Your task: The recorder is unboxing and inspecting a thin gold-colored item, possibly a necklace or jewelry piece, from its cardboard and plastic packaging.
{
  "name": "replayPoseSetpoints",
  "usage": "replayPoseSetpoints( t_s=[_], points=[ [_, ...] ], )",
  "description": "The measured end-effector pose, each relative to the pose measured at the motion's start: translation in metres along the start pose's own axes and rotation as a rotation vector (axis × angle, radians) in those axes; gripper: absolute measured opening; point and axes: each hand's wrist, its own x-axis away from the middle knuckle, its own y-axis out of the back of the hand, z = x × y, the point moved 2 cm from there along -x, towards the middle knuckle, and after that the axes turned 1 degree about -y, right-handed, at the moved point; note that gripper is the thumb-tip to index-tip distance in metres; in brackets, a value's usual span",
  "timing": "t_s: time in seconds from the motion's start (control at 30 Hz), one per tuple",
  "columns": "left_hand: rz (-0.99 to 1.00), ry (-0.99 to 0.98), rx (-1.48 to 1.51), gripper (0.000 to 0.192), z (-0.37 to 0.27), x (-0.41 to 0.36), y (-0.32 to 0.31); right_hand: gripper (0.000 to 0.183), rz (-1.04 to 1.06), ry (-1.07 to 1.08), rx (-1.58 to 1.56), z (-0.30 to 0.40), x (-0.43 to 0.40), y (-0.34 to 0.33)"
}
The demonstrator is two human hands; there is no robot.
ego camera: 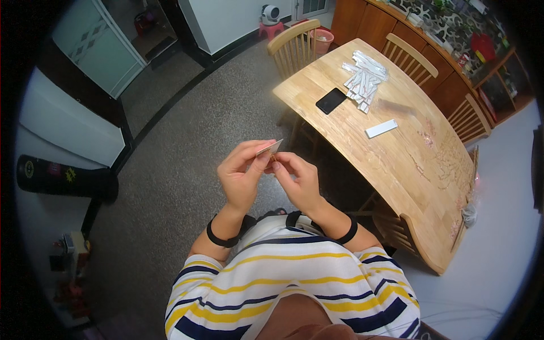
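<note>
Both hands meet in front of my body, above the floor and to the left of the wooden table. Between its thumb and fingers my left hand [243,170] grips a small pale card [272,147], tilted. The fingertips of my right hand [296,173] pinch a small gold-coloured piece [273,157], perhaps a thin chain, close against the card. Its exact shape is partly hidden by the fingers. A black band circles each forearm.
On the wooden table [340,131] lie a black smartphone [331,101], a pile of silvery wrapped strips [363,80], a white box [381,128] and scattered fine chains [450,165]. Wooden chairs [293,49] surround it. A black punching bag [68,177] is at the far left.
</note>
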Motion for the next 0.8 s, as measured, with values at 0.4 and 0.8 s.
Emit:
replayPoseSetpoints(
  t_s=[0.4,0.8],
  points=[
    [0.038,-0.225,-0.162,0.014,-0.009,-0.002,0.001,0.011,0.042,0.031,0.093,0.012,-0.008,-0.004],
    [-0.273,-0.052,0.035,0.015,-0.014,-0.018,0.008,0.033,-0.058,-0.232,-0.158,-0.018,-0.003,-0.019]
  ],
)
